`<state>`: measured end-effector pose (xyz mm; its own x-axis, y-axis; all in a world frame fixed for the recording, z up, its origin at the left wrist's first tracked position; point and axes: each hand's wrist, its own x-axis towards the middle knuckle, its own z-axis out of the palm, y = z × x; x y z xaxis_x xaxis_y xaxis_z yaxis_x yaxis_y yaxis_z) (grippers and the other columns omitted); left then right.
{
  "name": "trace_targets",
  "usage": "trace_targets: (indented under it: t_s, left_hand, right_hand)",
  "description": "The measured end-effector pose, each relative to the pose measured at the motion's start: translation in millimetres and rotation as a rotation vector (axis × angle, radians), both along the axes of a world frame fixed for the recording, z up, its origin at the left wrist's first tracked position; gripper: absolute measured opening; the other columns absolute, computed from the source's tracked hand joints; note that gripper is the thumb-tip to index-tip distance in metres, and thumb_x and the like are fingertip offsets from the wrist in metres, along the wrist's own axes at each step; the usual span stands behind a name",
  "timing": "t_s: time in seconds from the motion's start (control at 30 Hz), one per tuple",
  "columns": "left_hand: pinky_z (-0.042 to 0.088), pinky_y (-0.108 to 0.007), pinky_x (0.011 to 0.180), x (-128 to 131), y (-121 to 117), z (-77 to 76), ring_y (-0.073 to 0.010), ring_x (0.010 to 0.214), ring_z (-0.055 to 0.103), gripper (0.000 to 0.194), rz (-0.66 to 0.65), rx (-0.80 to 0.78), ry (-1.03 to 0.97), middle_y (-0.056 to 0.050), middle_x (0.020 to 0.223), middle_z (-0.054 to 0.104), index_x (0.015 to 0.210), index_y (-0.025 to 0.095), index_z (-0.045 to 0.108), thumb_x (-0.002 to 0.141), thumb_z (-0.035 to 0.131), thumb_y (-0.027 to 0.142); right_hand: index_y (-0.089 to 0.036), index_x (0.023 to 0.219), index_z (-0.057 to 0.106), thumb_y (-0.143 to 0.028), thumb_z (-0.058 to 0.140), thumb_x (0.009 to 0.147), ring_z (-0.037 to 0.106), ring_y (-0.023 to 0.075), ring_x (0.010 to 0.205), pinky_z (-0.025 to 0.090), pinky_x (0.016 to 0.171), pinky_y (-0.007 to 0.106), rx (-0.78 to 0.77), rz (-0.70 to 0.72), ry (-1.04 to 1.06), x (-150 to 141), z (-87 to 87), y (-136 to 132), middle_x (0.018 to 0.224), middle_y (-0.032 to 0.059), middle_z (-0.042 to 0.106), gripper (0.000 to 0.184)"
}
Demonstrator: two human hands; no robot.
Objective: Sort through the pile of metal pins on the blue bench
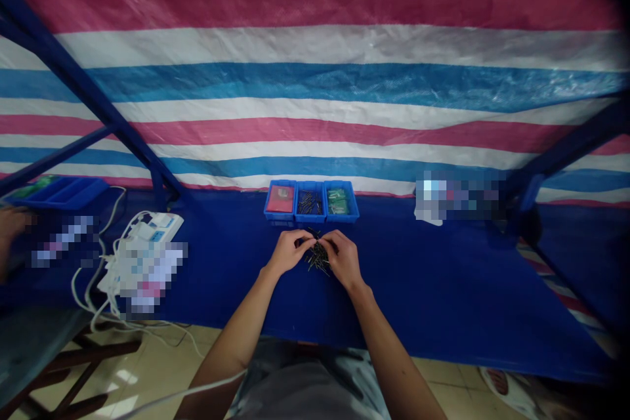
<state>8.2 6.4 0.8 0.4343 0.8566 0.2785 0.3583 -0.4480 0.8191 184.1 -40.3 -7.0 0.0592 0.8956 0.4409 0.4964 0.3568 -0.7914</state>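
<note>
A loose pile of thin dark screws point(319, 258) lies on the blue tabletop point(418, 289) in front of me. My left hand point(289, 251) is at the pile's left edge, thumb and fingertips pinched together. From the other side, my right hand point(344, 254) reaches in with its fingers curled in a pinch over the pile. What sits between the fingertips of either hand is too small to make out. Just beyond the hands stand three blue bins side by side: a left bin point(280, 215) with red contents, a middle bin point(310, 217) with dark screws, and a right bin point(343, 217) with green and clear pieces.
White power strips point(160, 228) and tangled cables point(101, 295) lie to the left. Another person's hand point(12, 223) is at the far left, near a blue tray point(69, 192). Blue frame posts point(98, 92) flank the table, before a striped tarp point(315, 92). A pixelated item stands at right.
</note>
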Motion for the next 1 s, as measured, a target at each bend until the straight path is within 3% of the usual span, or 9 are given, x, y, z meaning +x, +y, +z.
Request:
trace_targets:
  t_s: [0.3, 1.0]
  left_hand:
    - [0.044, -0.023, 0.064, 1.0, -0.5, 2.1, -0.0142, 0.066, 0.062, 0.027, 0.001, -0.018, 0.007, -0.004, 0.077, 0.074, 0.084, 0.015, 0.075, 0.093, 0.059, 0.036]
    - [0.043, -0.023, 0.065, 0.6, -0.9, 3.3, -0.0139, 0.065, 0.062, 0.027, -0.008, -0.021, 0.005, -0.003, 0.077, 0.074, 0.083, 0.016, 0.074, 0.094, 0.058, 0.034]
  right_hand:
    - [-0.022, 0.087, 0.065, -0.027, 0.051, 0.096, 0.063, 0.02, 0.082, 0.05, 0.078, 0.032, 0.007, 0.025, 0.04, 0.5, -1.0, 1.4, 0.09, 0.0066, 0.067, 0.017]
    - [-0.022, 0.089, 0.065, -0.022, 0.049, 0.096, 0.063, 0.0197, 0.085, 0.049, 0.078, 0.032, 0.024, 0.003, 0.038, 0.9, 1.4, 0.5, 0.093, 0.0061, 0.066, 0.017]
